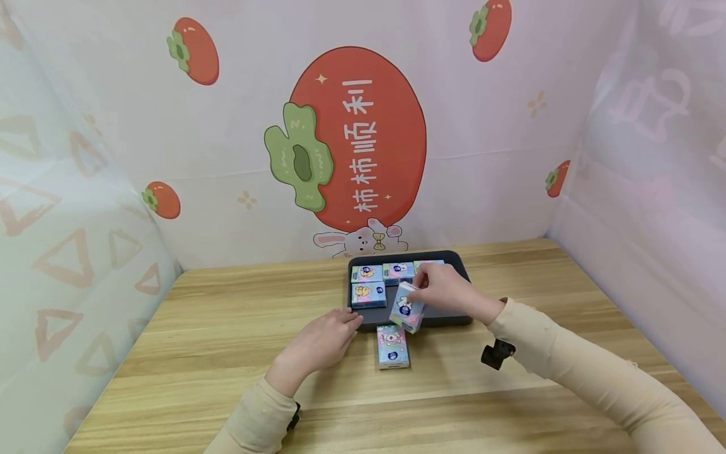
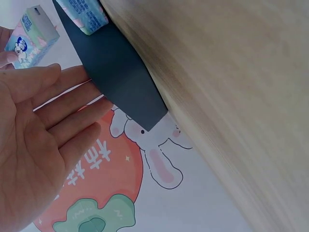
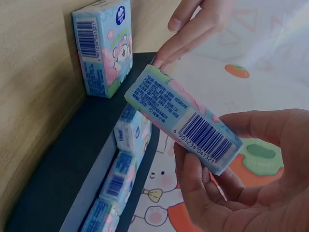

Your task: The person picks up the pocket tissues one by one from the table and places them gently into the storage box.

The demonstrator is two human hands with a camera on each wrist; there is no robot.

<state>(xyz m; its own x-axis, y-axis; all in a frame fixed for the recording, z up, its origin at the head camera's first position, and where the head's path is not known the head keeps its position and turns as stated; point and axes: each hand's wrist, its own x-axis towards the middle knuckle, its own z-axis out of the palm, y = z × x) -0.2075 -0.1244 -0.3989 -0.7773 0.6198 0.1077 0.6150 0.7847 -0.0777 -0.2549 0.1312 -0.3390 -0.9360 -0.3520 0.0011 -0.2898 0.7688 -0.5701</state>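
My right hand (image 1: 445, 290) pinches a small blue-and-pink tissue pack (image 1: 404, 309) by its end, between thumb and fingers. The pack is tilted over the front of a dark tray (image 1: 448, 321); its barcode side (image 3: 183, 121) faces the right wrist camera. My left hand (image 1: 323, 337), fingers nearly straight, rests its fingertips at the tray's front left corner. Inside the tray, a back row holds three tissue packs, including a left one (image 1: 366, 273) and a middle one (image 1: 398, 272). Another pack (image 1: 368, 295) lies in front of the left one.
One more tissue pack (image 1: 392, 348) lies on the wooden table (image 1: 227, 328) just in front of the tray, between my hands. Behind the table hangs a white backdrop (image 1: 238, 126) printed with persimmons and a rabbit. Similar cloth sides stand at left and right.
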